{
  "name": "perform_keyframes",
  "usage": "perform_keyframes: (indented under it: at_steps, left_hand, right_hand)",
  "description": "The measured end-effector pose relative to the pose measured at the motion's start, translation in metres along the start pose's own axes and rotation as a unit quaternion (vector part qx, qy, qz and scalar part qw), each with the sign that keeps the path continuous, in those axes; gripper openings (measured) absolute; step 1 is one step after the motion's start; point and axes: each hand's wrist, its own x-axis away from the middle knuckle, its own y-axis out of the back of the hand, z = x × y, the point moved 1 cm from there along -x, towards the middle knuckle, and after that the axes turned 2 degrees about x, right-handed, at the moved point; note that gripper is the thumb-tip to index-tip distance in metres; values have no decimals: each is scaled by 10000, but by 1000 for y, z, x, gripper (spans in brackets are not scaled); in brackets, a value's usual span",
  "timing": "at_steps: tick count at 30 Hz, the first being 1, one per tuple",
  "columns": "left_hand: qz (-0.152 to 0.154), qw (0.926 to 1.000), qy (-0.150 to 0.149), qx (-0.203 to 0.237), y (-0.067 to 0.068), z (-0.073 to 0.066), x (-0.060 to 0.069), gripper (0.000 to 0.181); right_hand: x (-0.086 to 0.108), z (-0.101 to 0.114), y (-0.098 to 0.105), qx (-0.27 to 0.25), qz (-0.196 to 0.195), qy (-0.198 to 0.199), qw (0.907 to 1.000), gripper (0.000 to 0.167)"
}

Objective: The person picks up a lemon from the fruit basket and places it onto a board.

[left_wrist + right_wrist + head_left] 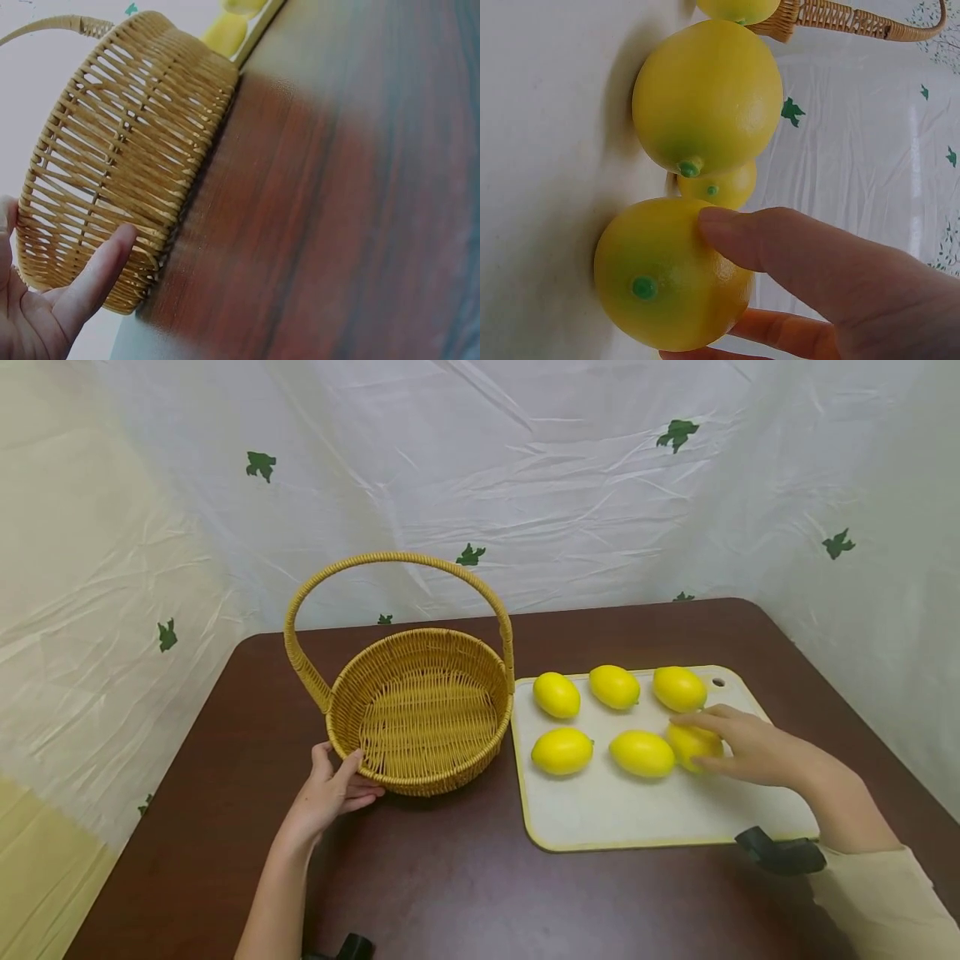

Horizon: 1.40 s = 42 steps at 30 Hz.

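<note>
A round wicker basket (431,727) with a tall arched handle stands on the table, nothing inside it. At its near left rim, my left hand (330,793) holds on, with fingers along the outer wall; in the left wrist view one finger lies against the weave (120,157). Several yellow lemons sit in two rows on a white cutting board (637,818) to the right. My right hand (757,747) grips the lemon (690,747) at the right of the near row. In the right wrist view the thumb presses that lemon (656,300), other fingers behind it.
The dark brown table (450,877) carries the basket and board, which stand close side by side. A white curtain (562,485) with green leaf shapes hangs behind and at the sides. Another lemon (642,753) lies right beside the gripped one.
</note>
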Motion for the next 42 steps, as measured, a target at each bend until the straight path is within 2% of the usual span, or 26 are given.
perform_keyframes:
  at_steps: [4,13,18,22,28,31,35,37,39,40,42]
  left_hand:
    - [-63,10000,-32,4,4,-3,2,52]
    - [-315,9995,33,0,13,1,7,54]
    - [-344,9994,12,-22,6,0,2,52]
    - [-195,9998,-44,-79,-3,-6,-10,52]
    - [-103,9998,-57,-182,-8,-10,-20,52]
    - [-109,9997,-58,-219,-9,-9,-22,50]
    - [-141,9996,-18,-256,-10,-5,-24,53]
    - [-178,9988,35,-463,-10,-4,-23,58]
    - [-305,9947,99,-982,-10,-7,-20,62]
    - [-379,9893,109,-1404,-10,-9,-17,66]
    - [-556,9715,75,-2302,-10,-15,-13,70]
  right_hand:
    - [-8,1,0,-10,-39,22,10000,53]
    - [-26,2,1,24,-232,467,9986,51]
    - [-27,-4,4,80,-428,523,9977,50]
    - [-20,-10,4,112,-571,403,9975,48]
    - [-18,-8,-3,79,-695,493,9963,45]
    - [-18,-7,-3,279,-958,482,9938,43]
    - [-18,-5,-2,662,-1396,167,9878,40]
    - [-18,-3,-2,777,-1560,-39,9847,41]
    - [-19,1,-2,836,-1652,-184,9825,42]
    - [-19,4,-1,853,-1656,-272,9821,43]
    - [-21,9,-1,893,-1680,-413,9809,44]
